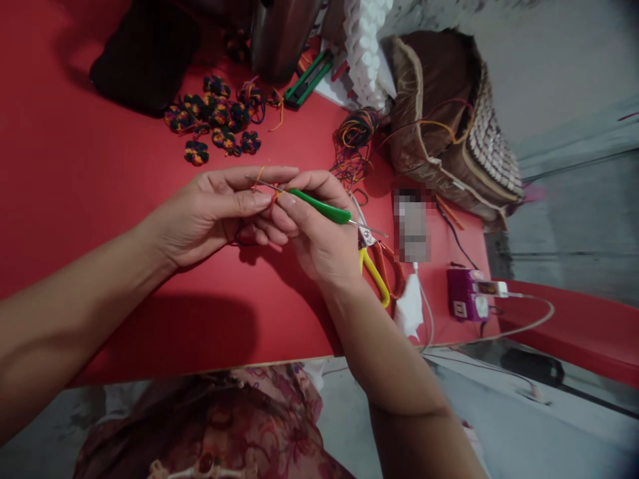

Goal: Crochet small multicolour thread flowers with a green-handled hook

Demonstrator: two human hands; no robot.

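Observation:
My right hand [319,226] grips a crochet hook [322,207] with a green handle, its thin metal shaft pointing left across the fingers of my left hand [224,206]. Thumb and fingers of the left hand pinch a thin multicoloured yarn [274,197], orange and red where it shows near the hook. Both hands almost touch at the fingertips, held above the red table. Beyond them lies a cluster of small crocheted pieces [219,114] in dark green, orange and purple. A loose tangle of the same yarn [357,136] is just past my right hand.
Right of my right hand lie scissors [382,266] with yellow and orange handles, a blurred-out device [413,226] on a white cable and a purple adapter [466,293]. A green box cutter [308,80], a dark case [144,56] and a brown bag [434,113] are at the back.

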